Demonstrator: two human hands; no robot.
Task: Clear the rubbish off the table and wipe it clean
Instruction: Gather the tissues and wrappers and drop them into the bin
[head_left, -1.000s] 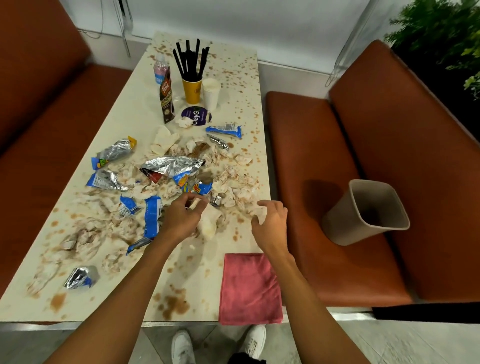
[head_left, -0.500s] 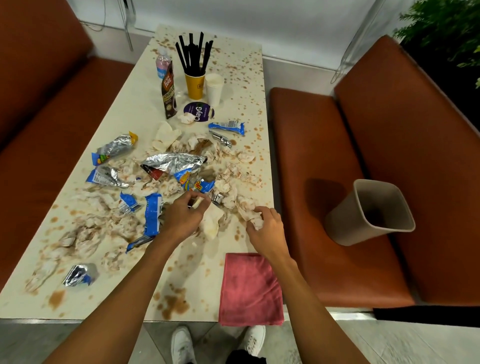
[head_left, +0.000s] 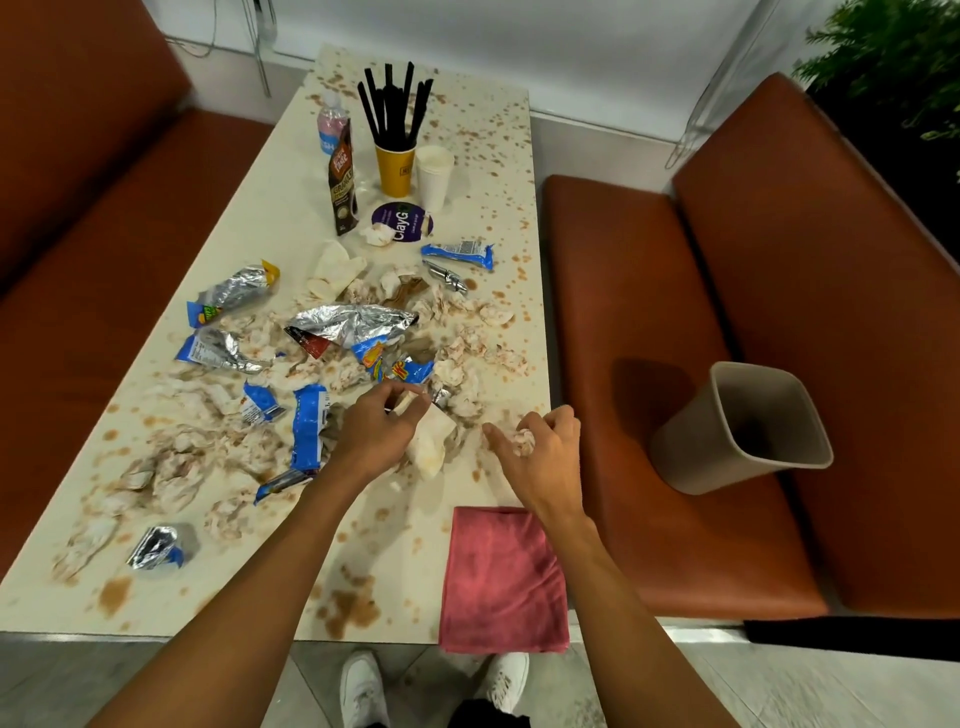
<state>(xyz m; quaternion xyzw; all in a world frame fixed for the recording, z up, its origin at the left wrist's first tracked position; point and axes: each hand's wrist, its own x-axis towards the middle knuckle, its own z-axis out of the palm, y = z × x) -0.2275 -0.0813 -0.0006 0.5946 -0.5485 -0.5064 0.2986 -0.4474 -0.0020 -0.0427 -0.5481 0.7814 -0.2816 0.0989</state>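
Littering stained table (head_left: 270, 218), left to centre: wrappers (head_left: 353, 322), tissues (head_left: 176, 473). Pinching napkin (head_left: 431, 441) in left hand (head_left: 376, 431), fingertips curling round its top edge, beside the central mess. Gripping wad (head_left: 524, 441) in right hand (head_left: 545, 457), fingers wrapped tight around it, near the table's right edge. Lying flat at near edge: cloth (head_left: 501, 577). Leaning tilted on bench (head_left: 623, 312), right of table: bin (head_left: 737, 441).

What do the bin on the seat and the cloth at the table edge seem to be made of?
The bin looks like matte beige plastic: smooth, thin, rigid walls. The cloth looks like soft pink microfibre, judging by its fuzzy folded surface; not certain.
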